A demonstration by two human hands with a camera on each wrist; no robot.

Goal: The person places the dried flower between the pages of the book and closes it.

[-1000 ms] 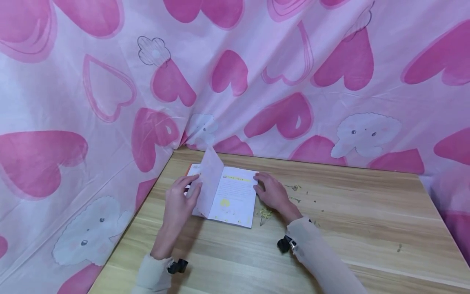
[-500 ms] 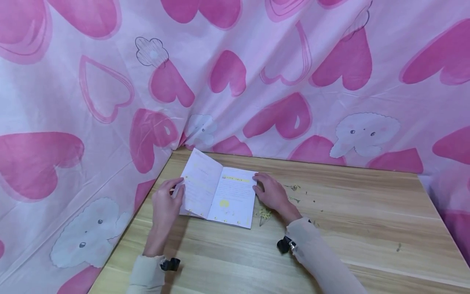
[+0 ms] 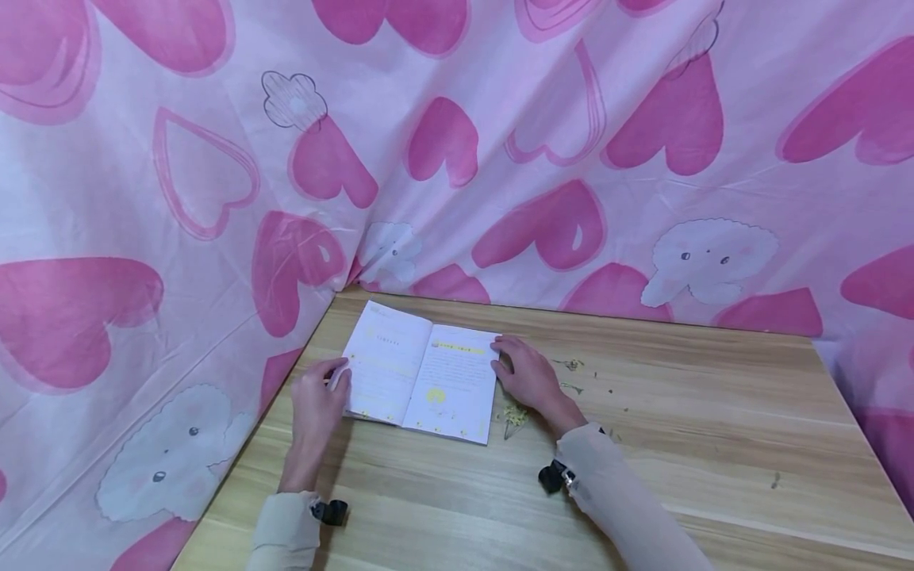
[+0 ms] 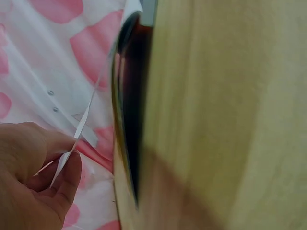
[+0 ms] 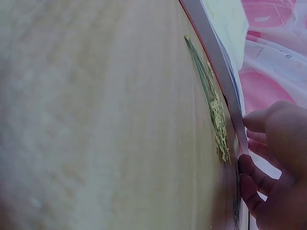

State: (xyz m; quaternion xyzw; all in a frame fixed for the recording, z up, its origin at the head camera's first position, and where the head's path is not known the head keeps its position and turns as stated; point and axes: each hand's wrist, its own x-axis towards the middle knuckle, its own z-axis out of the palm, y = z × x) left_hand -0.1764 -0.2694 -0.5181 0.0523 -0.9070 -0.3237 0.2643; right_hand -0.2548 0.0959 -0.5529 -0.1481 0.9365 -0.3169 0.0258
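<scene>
A small book (image 3: 457,381) lies spread on the wooden table, with printed text and yellow decorations on its pages. My left hand (image 3: 319,400) pinches the outer edge of a left page (image 3: 385,361) between thumb and fingers, holding it slightly raised. The left wrist view shows this thin page (image 4: 82,122) between the fingertips, above the book's dark lower part. My right hand (image 3: 530,377) grips the book's right edge; in the right wrist view its thumb and curled fingers meet that edge. A dried yellow flower sprig (image 3: 514,416) lies on the table beside the book, under the right wrist's left side.
More dried sprigs (image 3: 574,364) and small plant bits lie right of the right hand on the wooden table (image 3: 700,444). A pink heart-patterned cloth (image 3: 543,119) hangs along the table's back and left edges.
The left hand has moved left and slightly down, bringing the upright page over to the left side, where it lies nearly flat. The right hand stays at the book's right edge.
</scene>
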